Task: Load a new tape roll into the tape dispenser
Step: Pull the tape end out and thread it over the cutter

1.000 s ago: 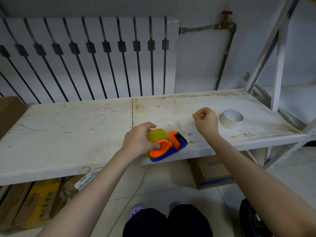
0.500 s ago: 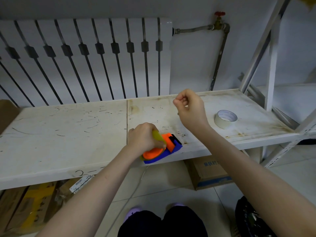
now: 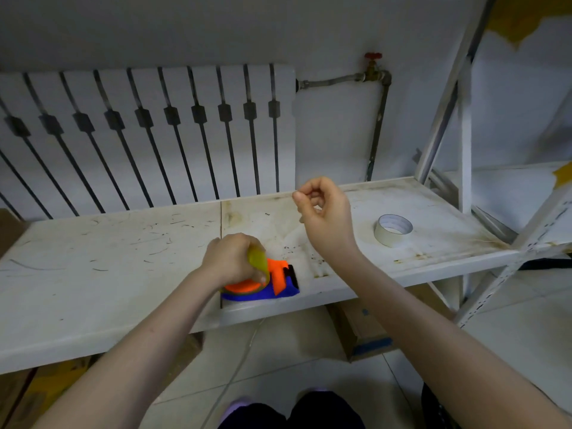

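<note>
A blue and orange tape dispenser lies at the front edge of the white shelf board. A yellowish tape roll sits on its orange hub. My left hand grips the roll and the dispenser from above and hides most of the hub. Up and to the right of the dispenser, my right hand hovers with thumb and forefinger pinched. A faint translucent strip seems to run from the roll up to those fingers. A white tape roll lies flat on the shelf further right, untouched.
A radiator and a pipe with a red valve stand behind the shelf. White metal uprights frame the right end. Cardboard boxes sit on the tiled floor under the shelf.
My right hand has moved up and to the left, away from the white roll, staying pinched. My left hand has rolled further over the yellowish roll on the dispenser.
</note>
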`<state>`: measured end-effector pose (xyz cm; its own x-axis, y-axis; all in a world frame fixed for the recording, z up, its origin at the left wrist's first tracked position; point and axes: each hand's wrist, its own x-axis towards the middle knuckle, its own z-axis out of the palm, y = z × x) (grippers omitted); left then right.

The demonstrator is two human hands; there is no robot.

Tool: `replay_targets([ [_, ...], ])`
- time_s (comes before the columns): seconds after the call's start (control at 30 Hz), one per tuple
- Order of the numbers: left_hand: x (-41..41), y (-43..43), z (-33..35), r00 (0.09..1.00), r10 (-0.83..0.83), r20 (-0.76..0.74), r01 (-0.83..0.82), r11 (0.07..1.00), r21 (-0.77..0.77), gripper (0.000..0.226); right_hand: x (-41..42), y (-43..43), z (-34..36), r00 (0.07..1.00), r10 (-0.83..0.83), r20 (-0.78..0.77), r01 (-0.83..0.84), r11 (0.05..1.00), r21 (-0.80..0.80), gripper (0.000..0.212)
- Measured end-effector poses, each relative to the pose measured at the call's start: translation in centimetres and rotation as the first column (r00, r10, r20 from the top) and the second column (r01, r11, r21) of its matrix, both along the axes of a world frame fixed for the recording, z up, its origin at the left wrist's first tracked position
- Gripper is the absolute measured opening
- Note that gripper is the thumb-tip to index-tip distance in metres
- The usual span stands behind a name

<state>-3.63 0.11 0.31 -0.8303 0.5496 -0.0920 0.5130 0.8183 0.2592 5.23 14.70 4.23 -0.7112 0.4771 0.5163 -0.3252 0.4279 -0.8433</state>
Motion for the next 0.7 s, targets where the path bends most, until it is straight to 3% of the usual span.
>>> replay_targets([
  [0.2,-2.2,-2.3,0.0,0.999,0.011,0.046,-0.007,0.996,-0.088,0.062,-1.3,0.4,-3.7,0.984,0.047,0.171,0.012,0.944,-0.329,0.007],
  [0.4,-1.8,-2.1,0.3,0.991,-0.126,0.04,0.129,0.988,-0.09,0.102,-2.2,0.7,-6.2,0.975,0.034,0.219,0.069,0.893,-0.444,0.017],
  [0.6,0.5,-0.8,-0.7,0.945,-0.182,-0.273,0.226,0.964,0.141,0.055,-2.2,1.6,-8.0,0.963,-0.008,0.268,0.136,0.876,-0.462,0.021],
  [0.7,0.5,-0.7,-1.9,0.94,-0.163,-0.299,0.214,0.966,0.147,0.043,-1.9,2.0,-8.8,0.956,-0.012,0.294,0.152,0.874,-0.461,0.02],
])
